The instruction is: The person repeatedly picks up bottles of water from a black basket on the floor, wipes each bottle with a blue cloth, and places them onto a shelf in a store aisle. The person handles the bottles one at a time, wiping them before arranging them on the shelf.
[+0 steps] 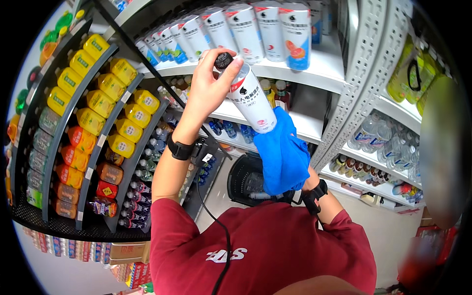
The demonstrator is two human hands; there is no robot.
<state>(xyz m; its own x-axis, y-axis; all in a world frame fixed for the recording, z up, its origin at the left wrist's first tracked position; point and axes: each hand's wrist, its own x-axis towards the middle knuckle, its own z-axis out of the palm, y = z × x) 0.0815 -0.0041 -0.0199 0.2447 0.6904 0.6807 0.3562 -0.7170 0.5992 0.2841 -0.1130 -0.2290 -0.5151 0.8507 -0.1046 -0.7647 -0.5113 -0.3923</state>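
Note:
My left hand (211, 88) grips a white drink bottle (252, 101) by its black cap (223, 61), thumb on one side and fingers on the other. The bottle is tilted, with its cap toward the upper left and its base toward the lower right. A bunched blue cloth (282, 158) is in my right hand (312, 177) and meets the bottle's base. Most of the right hand is hidden by the cloth. Beyond the bottle, similar white bottles (245, 35) stand in a row on a white shelf (324, 70).
A black basket (236, 191) holding some items is on the floor below the cloth. To the left, a slanted black rack (79, 226) carries yellow (110, 86) and orange bottles (73, 160). A perforated metal upright (354, 88) and shelves of clear water bottles (372, 132) stand right.

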